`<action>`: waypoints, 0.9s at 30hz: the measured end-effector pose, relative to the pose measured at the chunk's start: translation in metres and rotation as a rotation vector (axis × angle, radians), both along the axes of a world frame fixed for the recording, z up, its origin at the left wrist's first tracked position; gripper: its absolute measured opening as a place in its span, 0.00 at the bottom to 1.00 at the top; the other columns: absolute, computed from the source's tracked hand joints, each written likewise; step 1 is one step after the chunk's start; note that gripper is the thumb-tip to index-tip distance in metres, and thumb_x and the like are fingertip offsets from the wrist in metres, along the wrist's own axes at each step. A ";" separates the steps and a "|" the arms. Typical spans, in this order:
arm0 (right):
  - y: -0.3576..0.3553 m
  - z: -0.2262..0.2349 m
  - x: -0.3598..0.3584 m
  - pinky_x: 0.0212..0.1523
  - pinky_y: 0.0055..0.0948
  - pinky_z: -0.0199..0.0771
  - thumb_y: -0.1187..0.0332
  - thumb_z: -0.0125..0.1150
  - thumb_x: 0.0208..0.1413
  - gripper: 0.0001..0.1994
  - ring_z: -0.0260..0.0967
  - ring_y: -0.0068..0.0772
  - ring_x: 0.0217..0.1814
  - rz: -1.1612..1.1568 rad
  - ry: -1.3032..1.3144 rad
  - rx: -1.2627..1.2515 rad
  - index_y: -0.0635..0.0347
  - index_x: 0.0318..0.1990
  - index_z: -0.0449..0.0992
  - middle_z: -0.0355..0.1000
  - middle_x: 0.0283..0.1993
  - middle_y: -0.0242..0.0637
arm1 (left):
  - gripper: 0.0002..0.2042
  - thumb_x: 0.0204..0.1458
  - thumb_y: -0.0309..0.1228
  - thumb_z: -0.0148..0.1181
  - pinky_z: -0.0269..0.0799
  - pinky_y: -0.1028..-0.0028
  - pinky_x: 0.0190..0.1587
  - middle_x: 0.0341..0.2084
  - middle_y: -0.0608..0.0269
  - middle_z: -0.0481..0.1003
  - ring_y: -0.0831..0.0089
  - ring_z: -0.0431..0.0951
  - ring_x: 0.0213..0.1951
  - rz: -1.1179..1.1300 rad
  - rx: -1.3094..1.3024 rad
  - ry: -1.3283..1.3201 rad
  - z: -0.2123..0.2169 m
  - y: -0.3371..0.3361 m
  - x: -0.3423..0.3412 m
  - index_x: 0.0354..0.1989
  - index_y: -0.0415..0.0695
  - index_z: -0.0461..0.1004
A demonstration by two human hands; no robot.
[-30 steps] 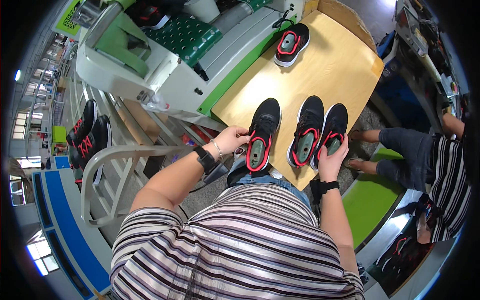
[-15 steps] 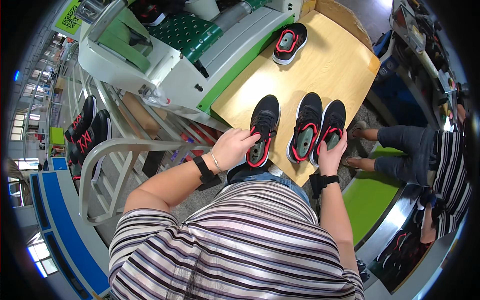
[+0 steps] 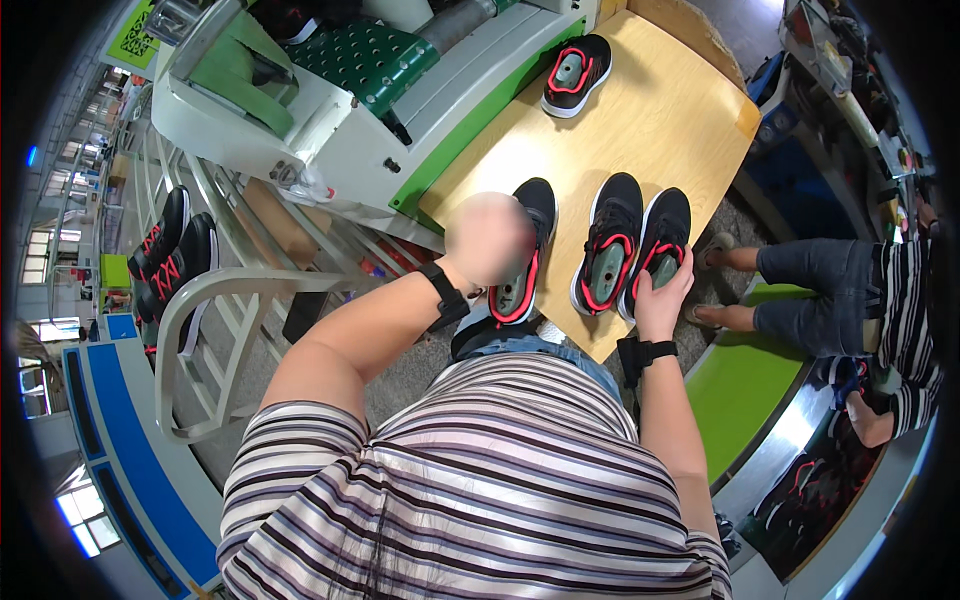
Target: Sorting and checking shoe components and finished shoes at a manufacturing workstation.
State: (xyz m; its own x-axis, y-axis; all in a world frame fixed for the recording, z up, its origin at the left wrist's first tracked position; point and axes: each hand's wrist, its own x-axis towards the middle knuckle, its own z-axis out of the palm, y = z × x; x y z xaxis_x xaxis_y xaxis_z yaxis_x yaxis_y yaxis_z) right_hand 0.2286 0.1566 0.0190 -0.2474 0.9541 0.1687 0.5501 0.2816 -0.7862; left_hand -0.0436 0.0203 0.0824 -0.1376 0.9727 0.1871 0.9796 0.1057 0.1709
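Four sneakers: black mesh with red-lined collars and white soles, all on the pale wood-grain board. The near-left sneaker, middle sneaker and near-right sneaker line its near end, toes away from me; the far sneaker sits alone at its far end.
My left hand: the bare left hand is over the near-left sneaker, at the board's near left corner; a blur covers it, so I cannot tell whether the fingers are apart or pinching.
My right hand: the bare right hand has thumb and fingers clasped about the near-right sneaker's collar, by the board's right edge.
Grey-green foot-shaped forms: one shows inside each sneaker; none is out.
Progress: all four are on the board with forms in place. I judge the near-left and near-right ones to be in hand and unfinished; whether the middle and far ones are finished, I cannot tell.
Hidden: the near-left sneaker's tongue behind the blur; the near-right one's heel under my palm.
Hard to make out: right of the board, what the co-worker in dark shorts handles near the dark rim.
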 end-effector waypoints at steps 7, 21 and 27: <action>0.000 -0.003 0.000 0.70 0.47 0.57 0.77 0.65 0.50 0.42 0.56 0.63 0.69 -0.012 0.008 0.032 0.62 0.73 0.51 0.56 0.65 0.59 | 0.09 0.51 0.32 0.67 0.67 0.59 0.52 0.44 0.59 0.73 0.55 0.71 0.48 0.106 0.166 -0.185 -0.014 -0.043 0.025 0.40 0.47 0.84; 0.011 -0.014 0.014 0.71 0.40 0.56 0.77 0.67 0.49 0.43 0.58 0.50 0.69 0.028 0.080 0.078 0.63 0.73 0.53 0.60 0.67 0.53 | 0.50 0.37 0.43 0.82 0.59 0.58 0.67 0.59 0.42 0.58 0.51 0.60 0.64 0.352 0.060 -0.970 -0.046 -0.028 0.011 0.63 0.37 0.53; 0.061 0.067 -0.006 0.61 0.29 0.67 0.83 0.65 0.50 0.46 0.66 0.33 0.58 0.114 0.446 -0.207 0.60 0.76 0.47 0.66 0.59 0.43 | 0.47 0.40 0.24 0.66 0.54 0.59 0.71 0.65 0.40 0.53 0.46 0.55 0.69 0.245 0.120 -1.004 -0.073 -0.048 0.040 0.71 0.43 0.46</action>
State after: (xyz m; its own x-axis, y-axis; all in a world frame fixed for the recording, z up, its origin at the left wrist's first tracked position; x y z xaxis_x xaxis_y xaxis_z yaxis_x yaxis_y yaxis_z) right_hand 0.2224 0.2176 0.0864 -0.2988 0.9499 0.0920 0.1230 0.1340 -0.9833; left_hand -0.0033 -0.0280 0.0098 -0.4748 0.8796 -0.0295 0.3349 0.2115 0.9182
